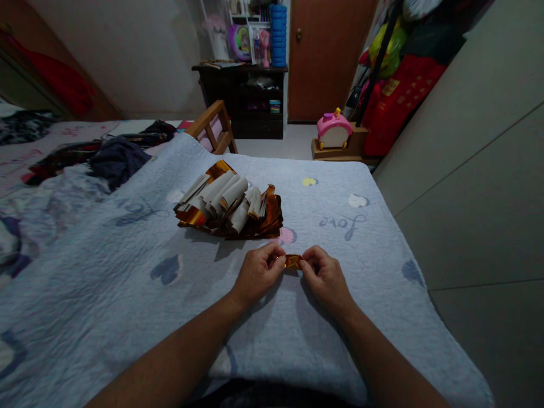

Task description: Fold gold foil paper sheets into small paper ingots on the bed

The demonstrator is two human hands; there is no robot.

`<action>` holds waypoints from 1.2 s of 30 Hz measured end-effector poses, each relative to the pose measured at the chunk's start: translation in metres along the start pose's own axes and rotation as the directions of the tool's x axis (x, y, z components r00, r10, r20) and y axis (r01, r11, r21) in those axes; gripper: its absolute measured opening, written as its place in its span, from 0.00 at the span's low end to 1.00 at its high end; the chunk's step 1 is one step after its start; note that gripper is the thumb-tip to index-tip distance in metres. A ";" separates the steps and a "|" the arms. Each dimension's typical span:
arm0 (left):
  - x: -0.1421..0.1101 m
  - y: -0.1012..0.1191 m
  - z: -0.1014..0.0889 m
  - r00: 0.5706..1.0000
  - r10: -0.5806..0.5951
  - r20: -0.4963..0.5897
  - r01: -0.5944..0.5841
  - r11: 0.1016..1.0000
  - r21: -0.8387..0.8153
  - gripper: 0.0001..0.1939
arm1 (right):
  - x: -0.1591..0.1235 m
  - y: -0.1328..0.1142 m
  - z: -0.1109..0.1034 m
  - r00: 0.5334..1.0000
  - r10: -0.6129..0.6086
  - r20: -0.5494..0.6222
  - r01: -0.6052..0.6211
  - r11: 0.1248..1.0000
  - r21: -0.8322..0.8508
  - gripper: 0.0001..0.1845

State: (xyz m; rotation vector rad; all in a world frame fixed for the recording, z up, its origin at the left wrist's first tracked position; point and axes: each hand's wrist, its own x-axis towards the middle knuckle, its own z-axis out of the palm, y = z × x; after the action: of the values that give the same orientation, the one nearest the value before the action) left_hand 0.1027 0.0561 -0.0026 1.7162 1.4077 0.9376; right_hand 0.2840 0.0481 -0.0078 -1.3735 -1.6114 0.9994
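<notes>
Between my hands is a small strip of shiny gold foil paper [293, 261], held just above the bedspread. My left hand [260, 271] pinches its left end between thumb and fingers. The right end is pinched the same way by my right hand [326, 276]. Beyond my left hand lies a pile of gold foil paper sheets [267, 221], their pale backs showing where several are curled or rolled up on top. Parts of the strip are hidden behind my fingertips.
A light blue quilted bedspread [374, 317] with heart prints lies under everything. Crumpled clothes [119, 161] are on the left. A dark cabinet [238, 102], a wooden door [327, 68] and a pink toy [334, 127] stand beyond the bed. A pale wardrobe [480, 187] borders the right side.
</notes>
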 end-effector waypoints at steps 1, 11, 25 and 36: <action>0.000 0.001 0.000 1.000 -0.005 0.001 0.005 1.000 -0.011 0.07 | 0.000 0.000 0.000 1.000 0.001 0.002 -0.001 1.000 0.005 0.05; 0.000 0.007 0.001 1.000 0.013 -0.014 -0.012 1.000 0.013 0.07 | 0.001 -0.002 -0.001 1.000 -0.003 -0.006 0.003 1.000 0.029 0.05; 0.000 0.004 0.003 0.999 -0.024 -0.023 0.023 0.999 -0.044 0.09 | -0.001 0.000 0.000 1.000 -0.007 -0.010 0.008 0.999 0.043 0.04; 0.000 0.003 0.004 0.997 -0.039 -0.064 0.034 0.997 -0.068 0.10 | -0.001 0.000 0.002 1.000 -0.014 0.002 0.014 1.000 0.020 0.02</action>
State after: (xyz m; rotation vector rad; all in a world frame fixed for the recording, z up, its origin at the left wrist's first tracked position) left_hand 0.1076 0.0550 -0.0021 1.6187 1.4289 1.0171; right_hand 0.2825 0.0465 -0.0090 -1.3462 -1.6061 1.0059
